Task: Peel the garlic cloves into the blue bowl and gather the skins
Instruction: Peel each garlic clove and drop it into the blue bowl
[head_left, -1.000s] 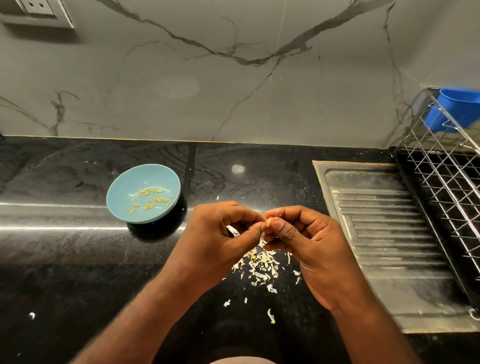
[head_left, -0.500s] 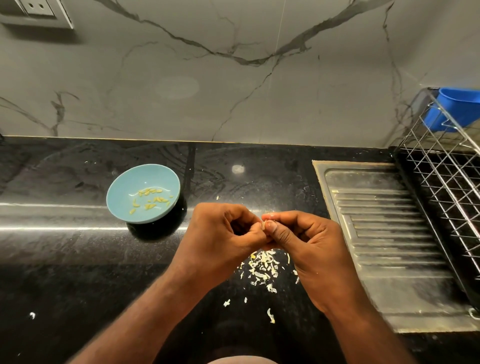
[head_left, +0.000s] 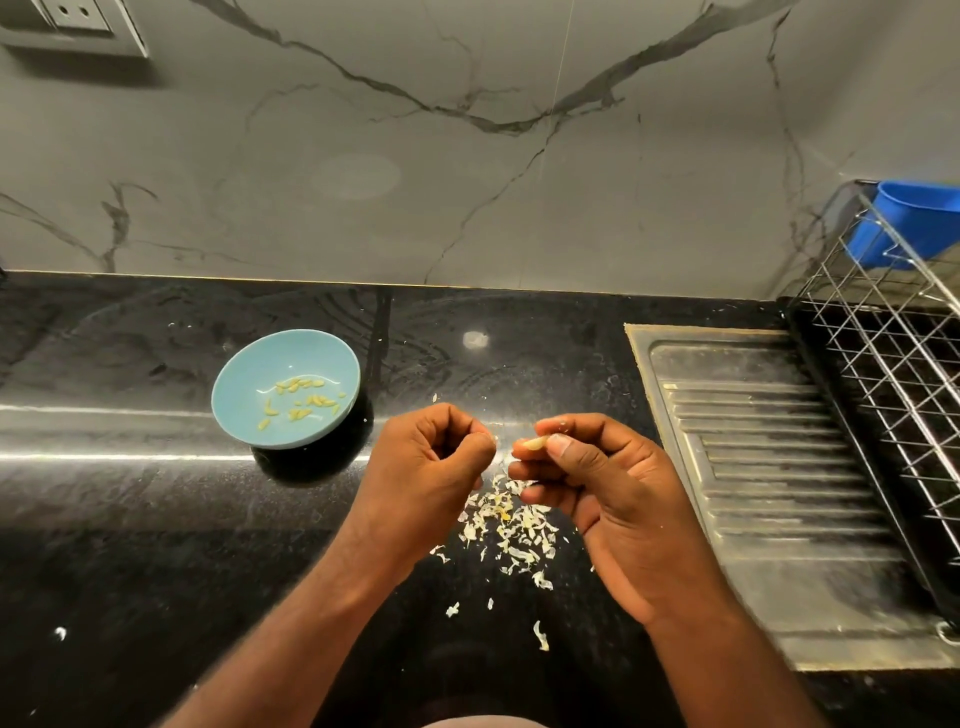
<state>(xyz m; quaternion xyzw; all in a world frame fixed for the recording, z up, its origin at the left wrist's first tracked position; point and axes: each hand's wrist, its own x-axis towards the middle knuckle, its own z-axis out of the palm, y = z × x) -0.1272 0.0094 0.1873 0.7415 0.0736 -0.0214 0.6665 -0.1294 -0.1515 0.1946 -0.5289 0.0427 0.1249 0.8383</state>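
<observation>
The right hand (head_left: 613, 483) pinched a garlic clove (head_left: 534, 443) between the thumb tip and the forefinger, with the other fingers curled beneath. The clove was small, pale and smooth-looking. Its long axis lay roughly level across the view, and its free end pointed toward the left hand (head_left: 426, 467). It was held above the counter (head_left: 130, 519), over the far edge of the skins (head_left: 514, 525).

The left hand sat just beside it but apart from it. Its fingers were clenched into a loose fist with the thumb against the side of the forefinger. Whether a scrap of skin was caught there could not be told.

The skins lay as a scatter of thin, papery, off-white flakes on the glossy black stone counter, with a few strays nearer the person. The blue bowl (head_left: 249, 374) was round, shallow and smooth, and stood to the left of the hands. It held slim yellowish peeled cloves (head_left: 304, 400) lying at mixed angles.

To the right lay a dull steel drainboard (head_left: 769, 467) with ridges, and beyond it a wire rack (head_left: 893, 374) holding a blue plastic tub (head_left: 914, 218). A grey veined marble wall (head_left: 415, 182) rose behind.
</observation>
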